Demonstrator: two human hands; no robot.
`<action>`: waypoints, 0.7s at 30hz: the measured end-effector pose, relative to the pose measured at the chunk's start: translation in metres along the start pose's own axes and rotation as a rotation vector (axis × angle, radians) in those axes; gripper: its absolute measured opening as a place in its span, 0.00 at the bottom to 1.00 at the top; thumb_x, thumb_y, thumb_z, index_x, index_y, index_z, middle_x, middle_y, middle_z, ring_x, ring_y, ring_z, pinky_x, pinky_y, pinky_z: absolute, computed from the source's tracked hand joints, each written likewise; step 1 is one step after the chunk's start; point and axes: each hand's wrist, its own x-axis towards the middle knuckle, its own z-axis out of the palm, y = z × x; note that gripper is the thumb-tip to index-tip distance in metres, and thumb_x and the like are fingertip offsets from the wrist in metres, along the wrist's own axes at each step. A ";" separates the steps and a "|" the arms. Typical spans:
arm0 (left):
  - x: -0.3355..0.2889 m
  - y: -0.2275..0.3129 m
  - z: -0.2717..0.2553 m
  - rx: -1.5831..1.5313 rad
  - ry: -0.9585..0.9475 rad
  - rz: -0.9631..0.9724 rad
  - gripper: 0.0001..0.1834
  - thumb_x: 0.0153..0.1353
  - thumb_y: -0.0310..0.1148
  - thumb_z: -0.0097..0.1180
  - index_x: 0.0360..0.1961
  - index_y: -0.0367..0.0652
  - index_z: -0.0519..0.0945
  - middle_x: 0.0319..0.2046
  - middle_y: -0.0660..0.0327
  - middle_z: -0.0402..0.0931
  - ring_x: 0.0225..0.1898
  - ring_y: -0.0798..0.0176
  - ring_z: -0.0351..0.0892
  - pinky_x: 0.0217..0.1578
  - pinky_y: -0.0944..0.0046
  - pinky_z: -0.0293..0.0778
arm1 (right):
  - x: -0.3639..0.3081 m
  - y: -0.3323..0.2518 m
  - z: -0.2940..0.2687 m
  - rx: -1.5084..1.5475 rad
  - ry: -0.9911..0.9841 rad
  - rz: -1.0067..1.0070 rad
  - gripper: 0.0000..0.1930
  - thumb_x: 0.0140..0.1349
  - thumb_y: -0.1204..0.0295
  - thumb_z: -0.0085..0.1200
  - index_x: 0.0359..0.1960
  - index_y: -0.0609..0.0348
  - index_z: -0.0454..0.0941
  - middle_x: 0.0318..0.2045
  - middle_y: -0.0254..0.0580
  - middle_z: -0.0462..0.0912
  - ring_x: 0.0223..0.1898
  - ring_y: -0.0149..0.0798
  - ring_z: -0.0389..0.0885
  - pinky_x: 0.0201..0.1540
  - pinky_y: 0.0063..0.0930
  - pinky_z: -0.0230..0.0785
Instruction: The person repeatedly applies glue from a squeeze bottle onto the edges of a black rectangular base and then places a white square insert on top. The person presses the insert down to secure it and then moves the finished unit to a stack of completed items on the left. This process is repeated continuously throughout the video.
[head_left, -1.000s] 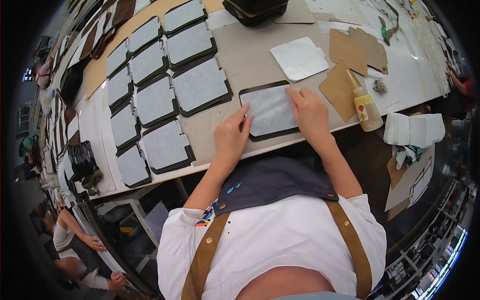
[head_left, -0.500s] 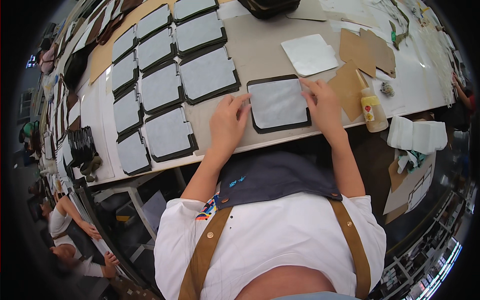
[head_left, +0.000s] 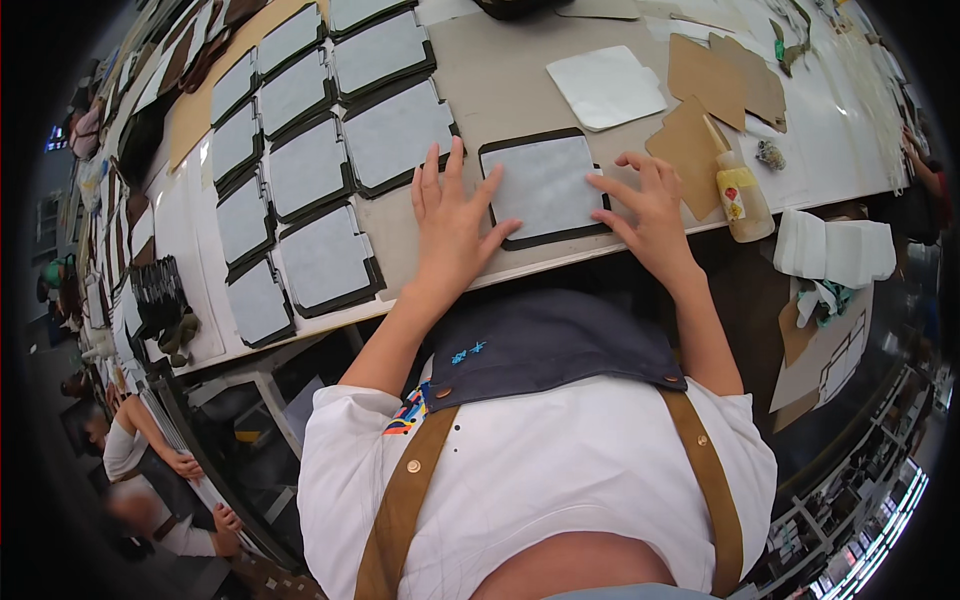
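Note:
A pale grey sheet with a dark border, a flat panel [head_left: 546, 186], lies on the table in front of me. My left hand [head_left: 453, 222] is at its left side, fingers spread, thumb near the lower left corner and index fingertip by the left edge. At the right edge my right hand [head_left: 648, 212] has its thumb and index finger apart, their tips at the panel's border. Whether either hand presses on it I cannot tell. Similar dark-edged panels [head_left: 398, 138] are stacked in rows to the left.
A white sheet [head_left: 606, 90] lies beyond the panel, with brown card pieces [head_left: 682, 158] right of it. A yellow-labelled squeeze bottle [head_left: 745, 200] stands near the front edge, a folded white bundle [head_left: 835, 245] farther right. Another person's hand [head_left: 185, 466] shows at lower left.
My left hand has opened wider, its fingers now stretched out. My right hand has slid lower along the panel's right edge. The whole view has shifted slightly.

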 end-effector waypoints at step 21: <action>-0.023 -0.005 -0.009 -0.028 -0.216 0.237 0.48 0.57 0.54 0.65 0.75 0.47 0.61 0.78 0.56 0.51 0.79 0.43 0.41 0.75 0.38 0.38 | -0.028 -0.015 0.002 -0.231 -0.125 0.055 0.45 0.61 0.45 0.60 0.75 0.54 0.59 0.78 0.46 0.50 0.79 0.52 0.43 0.77 0.61 0.28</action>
